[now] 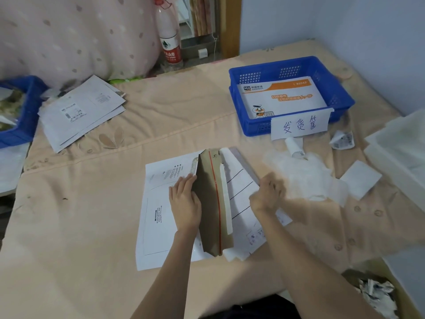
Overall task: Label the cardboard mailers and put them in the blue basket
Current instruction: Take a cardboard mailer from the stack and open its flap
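Cardboard mailers are the job, and one (161, 210) lies flat at the middle of the bed (80, 226), its brown flap (210, 203) standing up with a red tear strip and a white adhesive strip along it. The left hand (185, 203) presses flat, fingers straight, on the white face at nine o'clock of the flap. The right hand (268, 194), at three o'clock, is blurred; its fingers look curled at the mailer's edge, but I cannot tell what its grip holds.

Judging by this, sealing or folding is in hand. Next the flap needs folding down, then the mailer goes to the blue basket (292, 65) at one o'clock, where one printed mailer (282, 97) already lies.

More mailers (80, 111) are stacked at ten o'clock. Whether a label is on yet is unclear.
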Available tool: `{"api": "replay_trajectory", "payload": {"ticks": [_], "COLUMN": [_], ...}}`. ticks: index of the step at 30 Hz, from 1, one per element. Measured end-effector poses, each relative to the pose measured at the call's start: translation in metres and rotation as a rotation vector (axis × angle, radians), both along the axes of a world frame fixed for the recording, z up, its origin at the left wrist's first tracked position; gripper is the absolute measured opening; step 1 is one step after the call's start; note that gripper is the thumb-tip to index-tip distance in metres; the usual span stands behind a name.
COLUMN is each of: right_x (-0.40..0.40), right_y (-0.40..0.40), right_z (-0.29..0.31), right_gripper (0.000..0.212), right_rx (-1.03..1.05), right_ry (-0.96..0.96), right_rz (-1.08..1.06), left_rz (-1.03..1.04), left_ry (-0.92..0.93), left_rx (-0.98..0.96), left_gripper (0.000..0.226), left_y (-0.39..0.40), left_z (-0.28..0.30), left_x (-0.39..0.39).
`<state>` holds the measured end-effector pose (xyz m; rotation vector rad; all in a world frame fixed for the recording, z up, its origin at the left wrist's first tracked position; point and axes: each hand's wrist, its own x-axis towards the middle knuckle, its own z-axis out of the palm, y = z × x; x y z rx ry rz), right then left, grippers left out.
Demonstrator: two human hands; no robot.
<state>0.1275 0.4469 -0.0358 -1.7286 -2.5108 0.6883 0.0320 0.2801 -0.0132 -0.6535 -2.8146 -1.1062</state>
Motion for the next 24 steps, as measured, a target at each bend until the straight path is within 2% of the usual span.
{"api": "replay_trajectory", "payload": {"ticks": [3,11,16,19,24], "right_x": [-0.003,-0.019,-0.027,-0.025,-0.024], "right_y": [0.003,0.013,0.027,0.036,0.034], "right_z": [0.008,0.037,0.057,0.065,0.076], "right_gripper": [0.041,0.023,0.029,0.03,0.031], "right_rx": [-0.108,0.124,0.104,0.066,0.007], "right_ry": [0.172,0.325,0.486,0.52,0.475], "right_rz": [-0.108,-0.162,-0.371,-0.465,-0.405], "left_rz": [0.006,-0.021,-0.021,-0.007,-0.011], "left_ry": [0.003,-0.081,-0.15,-0.168,-0.157], "left_rx": [-0.024,-0.07,-0.124,-0.15,-0.145], "left_gripper": [0.046,0.054,0.053,0.052,0.05], "left_y": [0.001,0.004,0.007,0.01,0.011], "left_z": [0.0,0.002,0.0,-0.001,-0.001], "left_x": [-0.002,-0.005,-0.019,-0.025,-0.03]}}
